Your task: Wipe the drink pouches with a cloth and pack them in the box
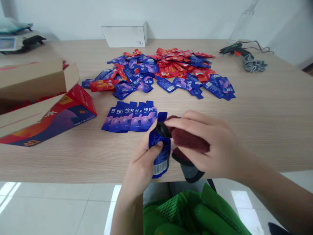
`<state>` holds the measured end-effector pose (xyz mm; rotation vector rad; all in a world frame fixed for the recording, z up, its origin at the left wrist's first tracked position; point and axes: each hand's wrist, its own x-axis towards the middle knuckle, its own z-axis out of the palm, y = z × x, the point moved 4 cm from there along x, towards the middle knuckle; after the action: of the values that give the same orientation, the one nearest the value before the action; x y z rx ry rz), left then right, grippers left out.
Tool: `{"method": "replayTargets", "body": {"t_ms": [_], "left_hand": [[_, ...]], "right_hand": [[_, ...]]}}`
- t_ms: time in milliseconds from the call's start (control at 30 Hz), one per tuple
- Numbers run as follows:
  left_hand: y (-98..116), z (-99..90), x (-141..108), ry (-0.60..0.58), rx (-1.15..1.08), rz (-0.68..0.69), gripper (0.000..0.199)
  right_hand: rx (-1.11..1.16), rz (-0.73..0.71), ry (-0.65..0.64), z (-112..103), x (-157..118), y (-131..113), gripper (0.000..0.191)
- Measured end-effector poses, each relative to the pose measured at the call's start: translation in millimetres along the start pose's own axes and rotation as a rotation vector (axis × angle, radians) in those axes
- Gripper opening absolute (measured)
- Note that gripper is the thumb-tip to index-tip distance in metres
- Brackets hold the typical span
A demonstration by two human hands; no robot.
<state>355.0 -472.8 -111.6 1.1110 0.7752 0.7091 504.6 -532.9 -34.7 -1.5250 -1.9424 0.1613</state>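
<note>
My left hand is closed around a blue sachet with a barcode near its lower end, held upright above the table's front edge, thumb across its face. A maroon cloth with black edging and a grey part hanging down is gripped in the fingers of my right hand. The cloth's black edge lies against the upper part of the sachet. Just beyond my left hand, a row of overlapping blue sachets lies face up on the table.
Behind the row spreads a pile of blue and red sachets. On the left stands an open carton with red contents. A white box, a glue gun, a grey scrunched cloth and a scale are farther back.
</note>
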Motion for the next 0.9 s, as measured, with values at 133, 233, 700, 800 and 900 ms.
{"method": "replayTargets", "body": {"t_ms": [133, 233, 700, 800, 900], "left_hand": [[-7, 0.1, -2, -0.018, -0.079, -0.074, 0.049], [-5, -5.4, -6, 0.013, 0.050, 0.067, 0.041], [7, -1.1, -9, 0.008, 0.097, 0.077, 0.035], [3, 0.7, -6, 0.011, 0.088, 0.079, 0.037], [0, 3.7, -5, -0.014, 0.044, 0.058, 0.040]], "right_hand": [[-0.046, -0.028, 0.118, -7, 0, -7, 0.034], [-0.139, -0.177, 0.016, 10, 2, -16, 0.034], [-0.292, -0.168, 0.035, 18, 5, -18, 0.035], [-0.324, -0.084, -0.006, 21, 7, -12, 0.033], [-0.346, -0.043, 0.004, 18, 6, -10, 0.032]]}}
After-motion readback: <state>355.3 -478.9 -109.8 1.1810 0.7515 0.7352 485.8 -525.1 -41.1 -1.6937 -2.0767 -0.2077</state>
